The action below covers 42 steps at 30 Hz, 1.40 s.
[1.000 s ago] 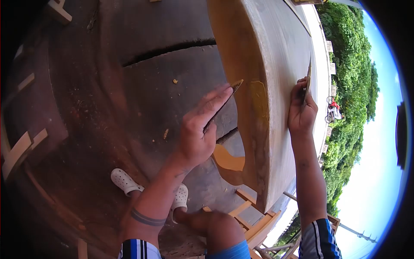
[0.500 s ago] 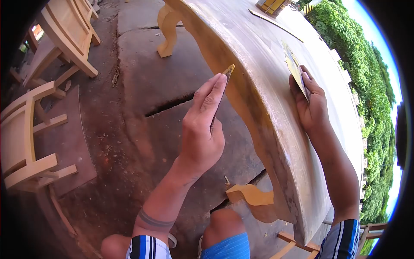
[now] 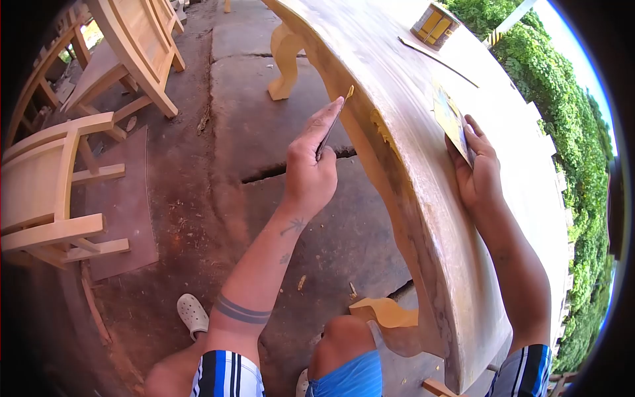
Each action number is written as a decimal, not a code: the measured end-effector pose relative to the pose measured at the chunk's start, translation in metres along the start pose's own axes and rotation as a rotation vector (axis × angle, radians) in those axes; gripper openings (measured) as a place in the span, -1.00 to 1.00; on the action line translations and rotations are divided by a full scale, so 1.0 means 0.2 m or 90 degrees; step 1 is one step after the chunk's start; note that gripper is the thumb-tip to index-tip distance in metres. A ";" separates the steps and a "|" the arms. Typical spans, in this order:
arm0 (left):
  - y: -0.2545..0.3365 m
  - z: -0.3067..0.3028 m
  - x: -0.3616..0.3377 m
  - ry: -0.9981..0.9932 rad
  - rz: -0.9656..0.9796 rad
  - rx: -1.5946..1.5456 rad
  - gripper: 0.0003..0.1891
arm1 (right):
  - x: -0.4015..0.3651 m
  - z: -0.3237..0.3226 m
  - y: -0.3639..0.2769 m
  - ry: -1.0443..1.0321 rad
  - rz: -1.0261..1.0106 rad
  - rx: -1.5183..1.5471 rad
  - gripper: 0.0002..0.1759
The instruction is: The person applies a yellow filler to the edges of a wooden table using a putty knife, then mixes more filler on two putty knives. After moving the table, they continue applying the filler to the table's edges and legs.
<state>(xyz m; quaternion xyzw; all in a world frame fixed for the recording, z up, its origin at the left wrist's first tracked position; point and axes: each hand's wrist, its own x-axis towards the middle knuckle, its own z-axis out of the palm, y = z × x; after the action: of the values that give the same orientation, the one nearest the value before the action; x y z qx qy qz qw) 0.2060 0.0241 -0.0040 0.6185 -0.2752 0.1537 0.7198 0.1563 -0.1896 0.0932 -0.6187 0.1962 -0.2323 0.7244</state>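
Observation:
My left hand (image 3: 312,159) grips a thin putty scraper (image 3: 328,134), seen nearly edge-on, with yellow putty on its tip. It is held just left of the table's curved edge, apart from it. A fresh lump of yellow putty (image 3: 382,130) clings to the edge of the wooden table (image 3: 403,112). Over the tabletop, my right hand (image 3: 481,165) is closed around a flat, thin plate (image 3: 451,122) smeared with yellow putty. The fingers behind that plate are partly hidden.
On the tabletop stand a tin (image 3: 434,26) with yellow on it and a thin dark strip (image 3: 438,61). Curved table legs (image 3: 286,63) reach the cracked concrete floor (image 3: 264,139). Wooden chairs (image 3: 56,178) stand at left. Green bushes (image 3: 536,86) grow beyond the table.
A lump of yellow putty now shows on the table edge where none stood before. My left hand has moved slightly up and away from the edge, its scraper turned more edge-on.

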 end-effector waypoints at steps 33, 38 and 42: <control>0.12 0.03 -0.49 0.022 -0.206 -0.246 -0.36 | -0.02 0.01 0.01 -0.019 -0.054 -0.047 -0.56; -0.01 0.07 -0.27 0.070 -0.092 -0.222 -0.34 | -0.01 0.00 0.01 -0.022 -0.064 -0.060 -0.56; -0.03 0.34 -0.32 0.142 0.046 -0.001 -0.27 | -0.01 0.01 0.01 -0.011 -0.070 -0.074 -0.56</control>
<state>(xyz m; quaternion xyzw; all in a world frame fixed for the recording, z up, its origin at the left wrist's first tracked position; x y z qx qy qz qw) 0.1450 -0.0363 -0.0408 0.5866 -0.2159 0.2470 0.7405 0.1556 -0.1857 0.0916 -0.6718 0.1688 -0.2543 0.6749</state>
